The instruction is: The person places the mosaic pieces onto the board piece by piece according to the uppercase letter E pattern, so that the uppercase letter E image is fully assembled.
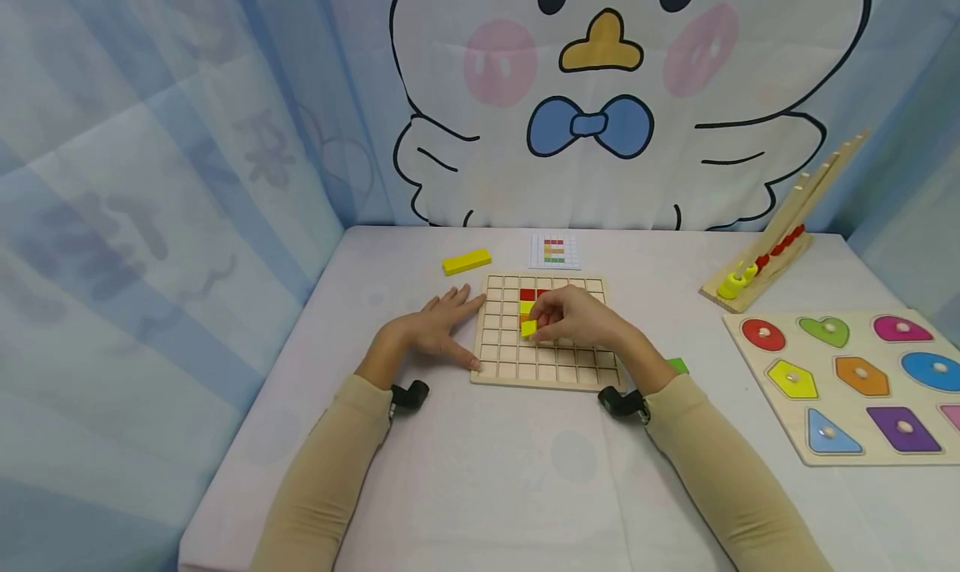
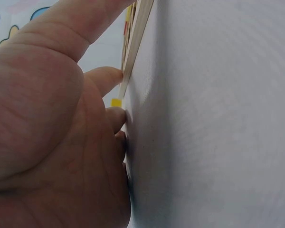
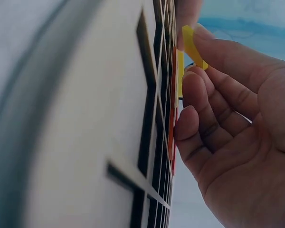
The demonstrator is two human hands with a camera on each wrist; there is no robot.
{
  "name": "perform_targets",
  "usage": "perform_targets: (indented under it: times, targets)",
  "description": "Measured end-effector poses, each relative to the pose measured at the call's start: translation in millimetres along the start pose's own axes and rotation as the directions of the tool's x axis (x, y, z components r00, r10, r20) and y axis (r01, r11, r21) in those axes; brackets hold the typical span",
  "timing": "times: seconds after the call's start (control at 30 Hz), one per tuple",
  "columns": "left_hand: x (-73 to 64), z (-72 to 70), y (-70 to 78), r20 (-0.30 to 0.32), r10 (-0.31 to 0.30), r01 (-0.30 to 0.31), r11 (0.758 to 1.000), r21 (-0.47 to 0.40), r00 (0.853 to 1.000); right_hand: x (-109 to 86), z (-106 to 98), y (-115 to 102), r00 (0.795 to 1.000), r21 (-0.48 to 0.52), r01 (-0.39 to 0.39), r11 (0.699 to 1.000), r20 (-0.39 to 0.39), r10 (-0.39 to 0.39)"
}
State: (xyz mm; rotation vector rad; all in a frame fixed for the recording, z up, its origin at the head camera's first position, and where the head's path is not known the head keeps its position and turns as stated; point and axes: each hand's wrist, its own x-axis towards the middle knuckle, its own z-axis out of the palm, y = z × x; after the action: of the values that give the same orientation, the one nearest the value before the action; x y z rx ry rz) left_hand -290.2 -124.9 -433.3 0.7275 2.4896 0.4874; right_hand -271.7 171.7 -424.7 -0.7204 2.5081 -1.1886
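Fingers of the right hand [image 1: 581, 315] pinch a small flat-sided yellow block [image 1: 528, 328] between thumb and fingertips, the others curled loosely below. The block is over a pale wooden grid board [image 1: 525, 381], just beside an orange piece [image 1: 523, 318]; whether it touches cannot be told. Left hand [image 1: 438, 326]: fingers straight and spread, thumb and forefinger against the board's left edge.

In the way: right hand and wrist cover much of the grid's right half and the right ends of the coloured rows. Red pieces [image 1: 528, 294] and a yellow piece [image 1: 527, 308] show above the orange. A green piece [image 1: 678, 365] lies partly hidden behind the right forearm.

Around: long yellow block [image 1: 467, 262] beyond the left hand, off the board; white printed card with coloured grid pattern [image 1: 555, 255] just behind the board. Far right, a wooden rod stand with red and yellow beads [image 1: 772, 263]; nearer, a wooden knobbed-shape puzzle [image 1: 802, 351], well apart from the grid.
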Motion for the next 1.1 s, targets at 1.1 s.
perform_targets:
  times: [1.1]
  targets:
    - [0.1, -0.3, 0.0, 0.002, -0.007, 0.007, 1.000, 0.001, 1.000, 1.5, 7.0, -4.7, 0.999, -0.113, 0.017, 0.993, 0.044, -0.012]
